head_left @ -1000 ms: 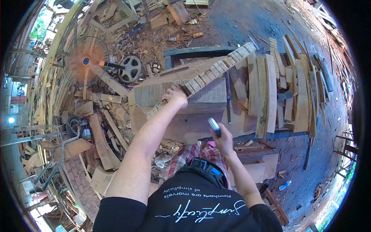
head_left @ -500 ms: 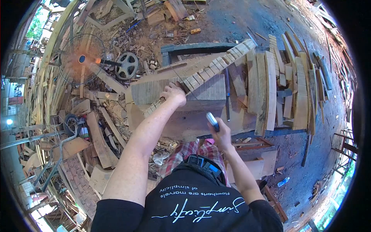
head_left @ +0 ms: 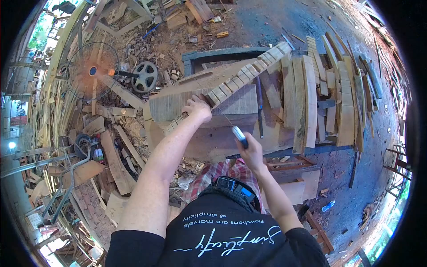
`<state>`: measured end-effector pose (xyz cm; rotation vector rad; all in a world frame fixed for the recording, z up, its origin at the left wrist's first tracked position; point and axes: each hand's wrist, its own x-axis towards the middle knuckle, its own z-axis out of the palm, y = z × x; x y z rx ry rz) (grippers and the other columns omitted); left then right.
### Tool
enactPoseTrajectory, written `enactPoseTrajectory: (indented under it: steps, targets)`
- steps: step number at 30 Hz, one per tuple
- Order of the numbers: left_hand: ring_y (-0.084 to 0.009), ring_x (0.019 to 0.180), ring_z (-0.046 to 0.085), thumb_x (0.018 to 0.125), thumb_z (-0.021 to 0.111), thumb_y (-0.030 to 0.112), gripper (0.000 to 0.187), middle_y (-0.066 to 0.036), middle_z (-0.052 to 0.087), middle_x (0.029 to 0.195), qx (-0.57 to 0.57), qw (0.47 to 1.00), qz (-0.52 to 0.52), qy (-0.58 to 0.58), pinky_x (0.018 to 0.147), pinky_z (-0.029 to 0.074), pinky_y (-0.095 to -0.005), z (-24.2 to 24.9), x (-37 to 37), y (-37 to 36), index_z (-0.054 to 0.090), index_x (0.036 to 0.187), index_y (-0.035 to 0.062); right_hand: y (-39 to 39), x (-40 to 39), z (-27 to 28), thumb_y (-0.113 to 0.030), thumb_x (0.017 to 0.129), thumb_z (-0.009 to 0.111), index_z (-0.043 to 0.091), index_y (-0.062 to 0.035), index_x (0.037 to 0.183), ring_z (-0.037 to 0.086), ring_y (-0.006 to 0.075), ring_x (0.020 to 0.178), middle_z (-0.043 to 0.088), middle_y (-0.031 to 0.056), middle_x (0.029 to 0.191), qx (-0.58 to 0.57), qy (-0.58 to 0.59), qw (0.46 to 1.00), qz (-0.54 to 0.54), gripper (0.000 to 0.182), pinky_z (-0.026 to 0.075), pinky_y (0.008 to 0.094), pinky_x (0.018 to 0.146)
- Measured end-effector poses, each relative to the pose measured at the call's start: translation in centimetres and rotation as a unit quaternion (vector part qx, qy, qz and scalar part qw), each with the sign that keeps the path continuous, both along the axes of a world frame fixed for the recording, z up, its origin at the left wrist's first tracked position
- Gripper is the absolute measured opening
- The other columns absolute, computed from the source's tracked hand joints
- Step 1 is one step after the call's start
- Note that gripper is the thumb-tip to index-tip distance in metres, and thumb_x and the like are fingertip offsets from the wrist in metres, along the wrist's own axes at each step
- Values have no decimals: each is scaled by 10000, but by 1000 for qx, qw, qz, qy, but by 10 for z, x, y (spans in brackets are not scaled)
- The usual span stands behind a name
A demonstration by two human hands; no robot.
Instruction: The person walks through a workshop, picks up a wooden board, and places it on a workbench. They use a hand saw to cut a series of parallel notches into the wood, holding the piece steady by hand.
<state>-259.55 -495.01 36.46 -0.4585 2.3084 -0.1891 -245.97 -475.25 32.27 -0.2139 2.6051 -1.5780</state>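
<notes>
A long wooden beam (head_left: 242, 78) with a row of cuts along it lies diagonally across a thick wooden block (head_left: 238, 103). My left hand (head_left: 198, 109) grips the beam around its middle, fingers curled over it. My right hand (head_left: 251, 153) is closed around the handle of a handsaw (head_left: 240, 136), nearer to my body. The saw's thin blade, seen almost edge-on, runs up toward the beam just right of my left hand. Whether its teeth touch the wood is too fine to tell.
Several curved boards (head_left: 309, 102) lie side by side on the right. To the left stand a fan (head_left: 92, 71) and a spoked wheel (head_left: 144, 76) among wood scraps. A dark bar (head_left: 260, 109) leans by the block. A plastic bottle (head_left: 328, 206) lies on the floor at right.
My right hand has moved slightly left and up with the handsaw, and its blade now shows as a thin line. My left hand stays on the beam; the view has shifted slightly.
</notes>
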Motion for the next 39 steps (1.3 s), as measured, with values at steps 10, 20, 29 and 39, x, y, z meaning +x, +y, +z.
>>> enactPoseTrajectory:
  steps: [10,20,29,39]
  targets:
    - [-356,1225,383,778,649,120,792,-176,324,1354,6,1000,-2,-17,888,420,-598,-1,0,-2,207,1425,9,49,37,1,-149,836,660,553,-57,1032,594,394,790,596,172,850,-28,24,999,13,241,477,416,664]
    - [-365,1234,376,771,655,127,805,-169,341,1352,-4,1000,-8,11,873,404,-625,-12,3,-6,207,1432,22,-6,-11,-6,-99,778,648,514,-59,974,583,411,809,585,189,827,34,17,999,4,241,460,462,660]
    - [-354,1238,367,799,628,164,766,-166,334,1360,-5,1000,2,-9,882,411,-599,-14,-1,-6,220,1435,42,42,43,12,-128,802,670,558,-55,909,606,394,778,598,200,803,44,-71,996,-20,171,477,418,638]
    - [-362,1285,357,798,655,148,776,-177,301,1414,0,1000,1,-17,951,420,-553,-5,-1,-3,219,1420,-10,54,45,2,-144,802,674,532,-57,963,595,403,797,594,183,823,24,-47,998,22,231,472,448,664]
